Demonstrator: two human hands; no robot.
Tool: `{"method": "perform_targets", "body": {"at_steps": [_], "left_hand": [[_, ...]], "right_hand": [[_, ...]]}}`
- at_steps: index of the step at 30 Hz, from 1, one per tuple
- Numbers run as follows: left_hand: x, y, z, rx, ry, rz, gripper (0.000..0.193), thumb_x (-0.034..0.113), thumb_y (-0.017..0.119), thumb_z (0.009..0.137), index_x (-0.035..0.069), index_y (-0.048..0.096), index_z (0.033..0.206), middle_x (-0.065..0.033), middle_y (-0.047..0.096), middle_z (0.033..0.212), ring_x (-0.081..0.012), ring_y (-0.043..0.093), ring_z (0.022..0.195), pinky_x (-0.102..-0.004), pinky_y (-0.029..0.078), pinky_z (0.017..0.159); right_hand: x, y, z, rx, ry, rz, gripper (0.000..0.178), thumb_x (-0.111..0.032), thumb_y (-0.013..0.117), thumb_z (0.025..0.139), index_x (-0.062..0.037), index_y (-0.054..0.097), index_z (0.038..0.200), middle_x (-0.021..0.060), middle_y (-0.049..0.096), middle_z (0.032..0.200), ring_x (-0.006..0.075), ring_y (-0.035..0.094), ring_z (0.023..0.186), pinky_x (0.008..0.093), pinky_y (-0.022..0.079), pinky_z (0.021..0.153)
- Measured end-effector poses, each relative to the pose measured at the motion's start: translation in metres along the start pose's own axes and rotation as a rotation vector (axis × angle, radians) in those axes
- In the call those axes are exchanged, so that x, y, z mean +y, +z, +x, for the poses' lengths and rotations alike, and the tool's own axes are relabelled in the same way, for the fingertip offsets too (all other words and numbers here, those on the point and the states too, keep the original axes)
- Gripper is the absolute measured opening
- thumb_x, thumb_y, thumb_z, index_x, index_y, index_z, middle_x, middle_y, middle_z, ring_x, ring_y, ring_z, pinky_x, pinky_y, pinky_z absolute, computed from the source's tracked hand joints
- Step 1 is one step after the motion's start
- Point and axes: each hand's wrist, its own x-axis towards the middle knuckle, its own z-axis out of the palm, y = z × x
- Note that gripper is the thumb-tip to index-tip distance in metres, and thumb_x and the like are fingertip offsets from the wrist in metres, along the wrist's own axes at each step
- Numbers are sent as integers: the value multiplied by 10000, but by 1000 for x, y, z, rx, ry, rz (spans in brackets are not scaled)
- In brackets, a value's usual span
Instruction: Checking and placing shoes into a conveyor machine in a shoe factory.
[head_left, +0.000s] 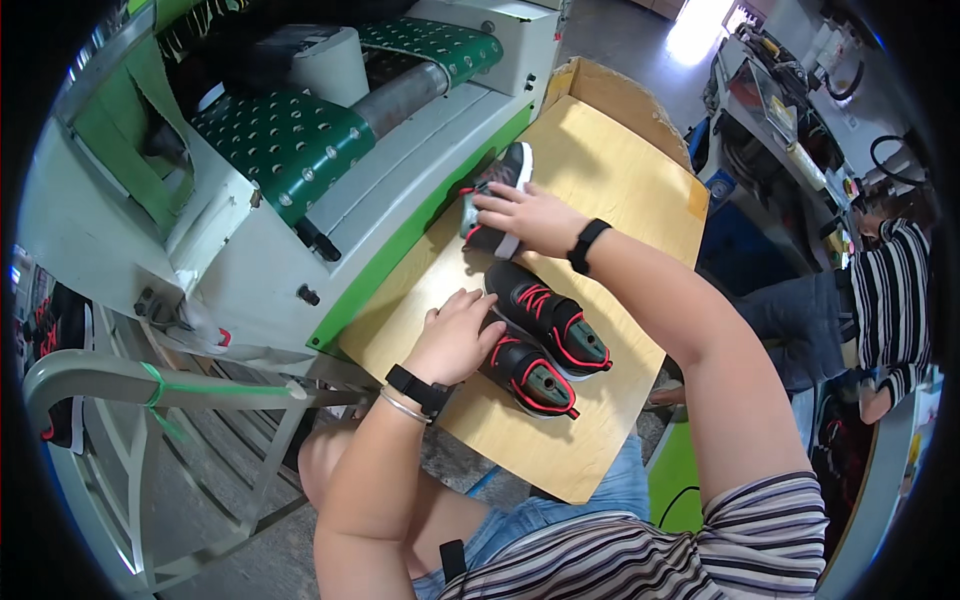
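Observation:
Three black sneakers with red trim are on a light wooden board in front of me. My right hand [537,220] is closed over the far sneaker [515,170], fingers across its upper; its white sole edge faces right. The two nearer sneakers lie side by side, toes pointing away and heels toward me. My left hand [455,335] is on the toe of the left sneaker [530,375], its fingers bent around the front and hiding part of it. Beside it, the right sneaker [550,310] shows red laces and a greenish insole, with no hand on it.
The wooden board [620,200] adjoins a machine with a perforated green belt [290,140]. A cardboard piece [620,100] stands at its far end. Left is a grey metal rail [200,392]. Another person in a striped top [890,290] stands at a cluttered bench on the right.

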Motion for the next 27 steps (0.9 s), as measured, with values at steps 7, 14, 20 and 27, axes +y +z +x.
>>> {"method": "perform_targets", "body": {"at_steps": [7, 14, 20, 27], "left_hand": [[-7, -6, 4, 30, 56, -116, 543, 337, 604, 940, 52, 530, 1397, -236, 493, 1451, -386, 443, 1371, -498, 338, 1132], [8, -24, 20, 211, -4, -473, 422, 194, 619, 974, 18, 556, 1351, -209, 553, 1387, -334, 545, 1273, -381, 461, 1037], [20, -29, 32, 249, -25, -773, 440, 224, 589, 1001, -9, 530, 1370, -162, 602, 1348, -251, 614, 1192, -343, 499, 968], [43, -39, 18, -110, 129, -1491, 793, 607, 493, 982, 12, 372, 1492, -178, 549, 1407, -307, 620, 1193, -416, 549, 931]], "right_hand": [[4, 10, -128, 144, 530, 590, 959, -276, 841, 771, -84, 287, 1529, 178, 341, 1577, 365, 396, 1421, 432, 374, 1148], [-14, 44, -109, 403, 805, 1210, 1154, -438, 813, 804, 79, 94, 1544, 337, 360, 1506, 383, 409, 1408, 410, 366, 1135], [6, 43, -72, 478, 1167, 1259, 825, -256, 732, 831, 49, 286, 1454, 249, 602, 1231, 336, 624, 1133, 405, 493, 992], [-73, -100, -87, 556, 552, 1963, 732, -365, 546, 1037, -37, 180, 1580, 138, 396, 1530, 227, 410, 1400, 385, 341, 1145]]}}
